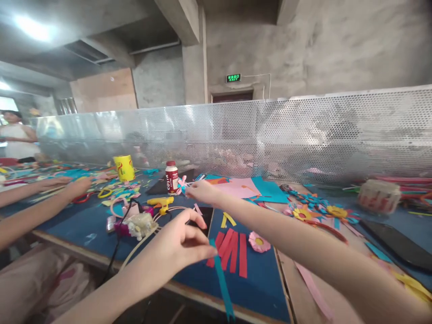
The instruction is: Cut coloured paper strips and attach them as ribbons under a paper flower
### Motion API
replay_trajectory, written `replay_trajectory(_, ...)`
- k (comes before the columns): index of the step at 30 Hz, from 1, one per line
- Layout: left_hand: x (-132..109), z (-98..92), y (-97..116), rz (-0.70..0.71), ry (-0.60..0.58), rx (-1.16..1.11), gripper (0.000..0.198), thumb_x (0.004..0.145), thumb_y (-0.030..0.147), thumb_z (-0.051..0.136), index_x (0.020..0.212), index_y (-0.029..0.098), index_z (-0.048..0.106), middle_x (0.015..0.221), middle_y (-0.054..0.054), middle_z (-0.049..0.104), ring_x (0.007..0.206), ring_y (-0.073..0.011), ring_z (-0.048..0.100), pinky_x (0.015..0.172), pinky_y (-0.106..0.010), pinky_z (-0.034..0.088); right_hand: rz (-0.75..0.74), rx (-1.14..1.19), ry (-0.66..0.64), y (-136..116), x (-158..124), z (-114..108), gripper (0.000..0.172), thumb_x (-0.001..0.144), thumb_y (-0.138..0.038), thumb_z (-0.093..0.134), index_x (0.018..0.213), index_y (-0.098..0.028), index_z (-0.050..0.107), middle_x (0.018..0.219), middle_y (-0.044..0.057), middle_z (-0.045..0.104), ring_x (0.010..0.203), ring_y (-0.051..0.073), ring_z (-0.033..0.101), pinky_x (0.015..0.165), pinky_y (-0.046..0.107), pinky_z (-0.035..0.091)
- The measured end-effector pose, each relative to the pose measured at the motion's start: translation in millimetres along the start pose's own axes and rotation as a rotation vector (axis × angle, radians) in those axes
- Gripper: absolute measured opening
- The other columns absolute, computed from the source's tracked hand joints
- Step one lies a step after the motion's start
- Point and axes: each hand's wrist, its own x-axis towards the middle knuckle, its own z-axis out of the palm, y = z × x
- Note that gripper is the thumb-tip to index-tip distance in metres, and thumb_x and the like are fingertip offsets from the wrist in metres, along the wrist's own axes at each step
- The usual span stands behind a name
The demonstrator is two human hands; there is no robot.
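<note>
Nearest you, your left hand (pixel 180 245) is curled, thumb and a fingertip pinched on a blue strip (pixel 223 285) that hangs down by red strips (pixel 243 254). Farther out, your right hand (pixel 201 192) is stretched forward at a pink-and-blue flower (pixel 181 184) near a bottle (pixel 171 177); whether its blurred fingers grip it, I cannot tell.

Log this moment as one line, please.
left hand: pinching blue strip | right hand: at pink-and-blue flower near bottle | on table: red strips, yellow glue gun
</note>
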Motion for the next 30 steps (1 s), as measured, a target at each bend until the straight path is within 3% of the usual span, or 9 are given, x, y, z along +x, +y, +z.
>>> replay_trajectory(5, 50, 36.2, 7, 0.061, -0.022, -0.061, 0.036, 0.07, 0.029, 0.068, 0.087, 0.021, 0.037, 0.07, 0.003, 0.064, 0.062, -0.0128, 0.059, 0.06, -0.026, 0.04, -0.043, -0.149, 0.054, 44, -105, -89, 0.03, 0.089, -0.036, 0.047, 0.074, -0.015, 0.063, 0.075, 0.002, 0.062, 0.066, 0.01, 0.052, 0.059, 0.023, 0.037)
replay_trajectory(8, 76, 68.9, 14, 0.119, -0.126, -0.109, 0.033, 0.071, 0.028, 0.068, 0.088, 0.019, 0.042, 0.072, 0.001, 0.065, 0.068, -0.0144, 0.062, 0.065, -0.028, 0.044, 0.082, -0.153, 0.023, 67, -164, -116, 0.026, 0.084, -0.041, 0.054, 0.076, -0.019, 0.064, 0.074, 0.001, 0.059, 0.068, 0.011, 0.05, 0.061, 0.024, 0.036)
replay_trajectory(11, 96, 101.0, 21, 0.114, -0.228, -0.111, 0.031, 0.071, 0.029, 0.068, 0.088, 0.018, 0.045, 0.072, 0.0, 0.065, 0.063, -0.0145, 0.061, 0.061, -0.028, 0.044, 0.166, -0.124, 0.054, 85, -197, -127, 0.022, 0.079, -0.04, 0.06, 0.073, -0.019, 0.064, 0.069, -0.001, 0.053, 0.064, 0.011, 0.044, 0.057, 0.024, 0.032)
replay_trajectory(14, 109, 126.7, 25, 0.119, -0.254, -0.026, 0.03, 0.072, 0.032, 0.067, 0.09, 0.018, 0.047, 0.075, -0.001, 0.066, 0.063, -0.014, 0.06, 0.056, -0.026, 0.04, 0.269, -0.053, 0.117, 100, -212, -136, 0.017, 0.077, -0.034, 0.061, 0.073, -0.018, 0.062, 0.066, -0.001, 0.047, 0.059, 0.009, 0.039, 0.053, 0.022, 0.029)
replay_trajectory(19, 114, 148.9, 16, 0.242, -0.221, 0.176, 0.02, 0.079, 0.03, 0.062, 0.093, 0.018, 0.055, 0.087, -0.003, 0.068, 0.079, -0.0166, 0.062, 0.066, -0.028, 0.043, 0.567, 0.124, 0.214, 118, -225, -145, 0.025, 0.075, -0.036, 0.061, 0.064, -0.016, 0.049, 0.053, -0.006, 0.031, 0.045, 0.005, 0.025, 0.041, 0.02, 0.016)
replay_trajectory(21, 114, 151.4, 5, 0.367, -0.187, 0.373, 0.008, 0.083, 0.024, 0.055, 0.088, 0.019, 0.06, 0.087, -0.002, 0.068, 0.08, -0.017, 0.061, 0.069, -0.03, 0.044, 0.633, 0.198, 0.244, 123, -228, -144, 0.026, 0.074, -0.031, 0.06, 0.062, -0.017, 0.042, 0.052, -0.007, 0.031, 0.043, 0.003, 0.024, 0.04, 0.018, 0.015)
replay_trajectory(24, 115, 151.1, -13, 0.633, -0.231, 0.636, 0.017, 0.088, 0.017, 0.047, 0.083, 0.019, 0.063, 0.084, -0.002, 0.067, 0.082, -0.018, 0.059, 0.076, -0.034, 0.044, 0.716, 0.236, 0.242, 128, -224, -143, 0.025, 0.073, -0.026, 0.057, 0.06, -0.017, 0.039, 0.049, -0.007, 0.031, 0.04, 0.002, 0.025, 0.039, 0.017, 0.013)
replay_trajectory(27, 116, 149.0, -26, 0.837, -0.268, 0.737, 0.021, 0.09, 0.015, 0.043, 0.09, 0.018, 0.064, 0.088, -0.005, 0.067, 0.088, -0.0185, 0.059, 0.081, -0.034, 0.045, 0.807, 0.175, 0.172, 132, -215, -145, 0.024, 0.075, -0.028, 0.056, 0.06, -0.017, 0.041, 0.044, -0.006, 0.033, 0.038, 0.004, 0.027, 0.037, 0.016, 0.014)
replay_trajectory(30, 118, 147.5, -31, 0.931, -0.244, 0.777, 0.023, 0.09, 0.013, 0.043, 0.101, 0.016, 0.062, 0.096, -0.007, 0.068, 0.091, -0.0186, 0.057, 0.083, -0.034, 0.045, 0.846, 0.093, 0.088, 135, -206, -148, 0.023, 0.076, -0.03, 0.057, 0.061, -0.017, 0.044, 0.045, -0.005, 0.037, 0.038, 0.004, 0.03, 0.037, 0.016, 0.016)
